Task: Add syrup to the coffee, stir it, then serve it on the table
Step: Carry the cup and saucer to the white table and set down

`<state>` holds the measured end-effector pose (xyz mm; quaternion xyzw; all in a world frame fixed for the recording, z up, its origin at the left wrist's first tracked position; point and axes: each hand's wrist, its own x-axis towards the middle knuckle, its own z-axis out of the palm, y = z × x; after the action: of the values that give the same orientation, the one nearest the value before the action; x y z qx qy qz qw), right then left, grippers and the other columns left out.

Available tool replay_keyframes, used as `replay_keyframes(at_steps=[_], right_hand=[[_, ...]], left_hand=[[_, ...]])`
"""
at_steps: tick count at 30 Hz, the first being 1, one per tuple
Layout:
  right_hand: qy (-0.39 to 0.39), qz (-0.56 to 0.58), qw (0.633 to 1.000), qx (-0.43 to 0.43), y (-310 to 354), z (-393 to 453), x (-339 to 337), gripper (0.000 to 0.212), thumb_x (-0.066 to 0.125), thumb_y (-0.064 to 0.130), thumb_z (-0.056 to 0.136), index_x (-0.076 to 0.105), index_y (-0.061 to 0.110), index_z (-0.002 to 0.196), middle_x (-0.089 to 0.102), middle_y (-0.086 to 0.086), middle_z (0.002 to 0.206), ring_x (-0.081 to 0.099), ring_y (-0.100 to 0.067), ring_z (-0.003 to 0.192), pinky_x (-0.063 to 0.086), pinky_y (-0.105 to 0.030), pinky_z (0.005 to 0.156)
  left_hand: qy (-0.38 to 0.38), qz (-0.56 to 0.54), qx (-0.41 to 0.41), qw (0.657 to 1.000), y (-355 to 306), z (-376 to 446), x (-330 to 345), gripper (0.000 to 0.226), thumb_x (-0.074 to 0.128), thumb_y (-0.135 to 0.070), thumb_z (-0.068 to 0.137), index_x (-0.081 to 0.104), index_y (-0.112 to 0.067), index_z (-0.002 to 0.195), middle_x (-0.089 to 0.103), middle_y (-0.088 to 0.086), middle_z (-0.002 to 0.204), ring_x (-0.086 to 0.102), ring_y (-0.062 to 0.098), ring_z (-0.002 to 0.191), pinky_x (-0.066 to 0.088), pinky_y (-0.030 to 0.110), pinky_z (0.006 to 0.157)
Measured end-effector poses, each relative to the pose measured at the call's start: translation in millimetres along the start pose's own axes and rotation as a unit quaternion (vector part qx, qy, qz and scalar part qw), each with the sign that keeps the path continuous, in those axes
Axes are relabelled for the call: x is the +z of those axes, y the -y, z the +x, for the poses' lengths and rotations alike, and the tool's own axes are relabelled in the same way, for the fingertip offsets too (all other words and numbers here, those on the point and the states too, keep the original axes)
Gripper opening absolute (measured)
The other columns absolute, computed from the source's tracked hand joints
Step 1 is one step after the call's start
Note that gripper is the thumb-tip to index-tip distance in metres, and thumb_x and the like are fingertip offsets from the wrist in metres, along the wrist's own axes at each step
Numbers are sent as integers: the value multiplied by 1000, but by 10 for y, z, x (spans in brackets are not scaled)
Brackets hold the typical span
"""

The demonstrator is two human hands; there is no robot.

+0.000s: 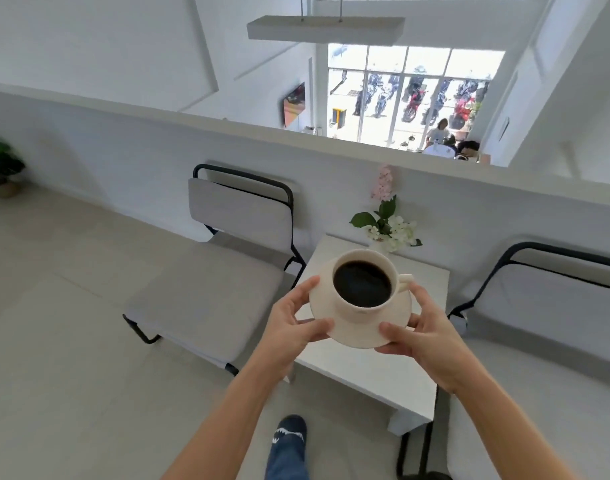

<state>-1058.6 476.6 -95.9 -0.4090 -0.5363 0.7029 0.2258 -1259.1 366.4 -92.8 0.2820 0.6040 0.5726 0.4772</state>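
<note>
Above the small white table point(383, 372), the left hand point(289, 327) and right hand point(425, 334) both clamp the saucer point(359, 332) carrying the full coffee cup point(364, 284), so I judge only the setting down remains, though no syrup or spoon shows.
</note>
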Motion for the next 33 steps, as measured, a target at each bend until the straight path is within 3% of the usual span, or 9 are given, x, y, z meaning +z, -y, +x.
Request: replay_keyframes(at_steps=[7, 17, 26, 29, 33], right_hand=[[-80, 24, 996, -4, 159, 799, 144, 79, 76, 1, 78, 39, 33, 139, 66, -27, 110, 70, -39, 96, 60, -50, 76], [-198, 49, 979, 2, -146, 1603, -37, 73, 72, -6, 79, 47, 32, 135, 62, -18, 118, 65, -36, 106, 61, -49, 70], [-240, 28, 969, 42, -1073, 2217, -498, 78, 72, -5, 79, 43, 37, 138, 61, -10, 120, 64, -28, 107, 62, -51, 68], [-248, 24, 967, 59, -1499, 2420, -611, 78, 75, -1, 79, 42, 39, 138, 57, -6, 125, 61, -26, 111, 62, -52, 68], [-259, 29, 962, 85, -2047, 2657, -732, 82, 75, 0, 79, 38, 37, 142, 57, 6, 117, 61, -22, 107, 62, -52, 68]], left_hand=[[91, 20, -15, 996, -149, 1192, -331, 75, 70, 17, 83, 51, -18, 146, 55, 6, 145, 76, 18, 100, 61, 48, 92], [186, 89, -44, 978, 77, 2386, -257, 77, 70, 15, 84, 48, -21, 147, 53, 2, 144, 76, 14, 96, 63, 34, 83], [200, 117, -87, 969, 1138, 3090, 0, 77, 71, 13, 84, 49, -25, 147, 52, -4, 149, 71, 27, 113, 63, 33, 85], [200, 128, -102, 966, 1584, 3283, 38, 77, 71, 13, 83, 50, -24, 148, 52, -4, 150, 74, 21, 107, 62, 33, 84], [192, 150, -118, 963, 2168, 3500, 73, 77, 72, 12, 83, 50, -24, 147, 51, -4, 150, 73, 12, 107, 62, 32, 86]])
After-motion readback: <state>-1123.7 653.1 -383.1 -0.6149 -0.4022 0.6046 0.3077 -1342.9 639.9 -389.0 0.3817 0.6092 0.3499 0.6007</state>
